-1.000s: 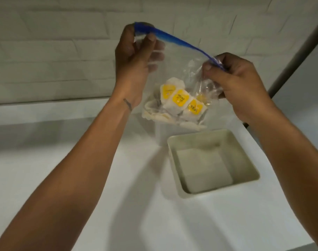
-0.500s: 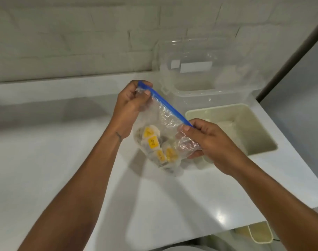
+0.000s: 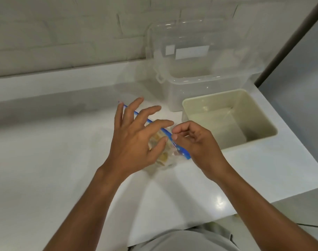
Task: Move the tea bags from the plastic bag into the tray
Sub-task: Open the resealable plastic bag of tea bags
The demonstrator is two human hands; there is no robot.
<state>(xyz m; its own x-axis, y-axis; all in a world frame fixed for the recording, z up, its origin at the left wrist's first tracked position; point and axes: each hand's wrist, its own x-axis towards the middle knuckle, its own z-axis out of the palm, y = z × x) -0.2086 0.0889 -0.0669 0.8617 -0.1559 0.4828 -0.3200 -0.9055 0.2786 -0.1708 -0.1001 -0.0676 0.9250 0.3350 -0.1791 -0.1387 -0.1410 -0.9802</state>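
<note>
Head view, items counted. One plastic bag with blue zip strip lay flat on the white counter, just left of and nearer than the tray. Tea bags with yellow tags sat inside it; blurred, number not countable. One beige tray stood at right. One clear lidded container stood behind it, against the far wall. Two hands, close together. Left hand: fingers spread and straight above the bag. Right hand: fingers loosely curled at the zip strip; whether it pinched the strip could not be told.
</note>
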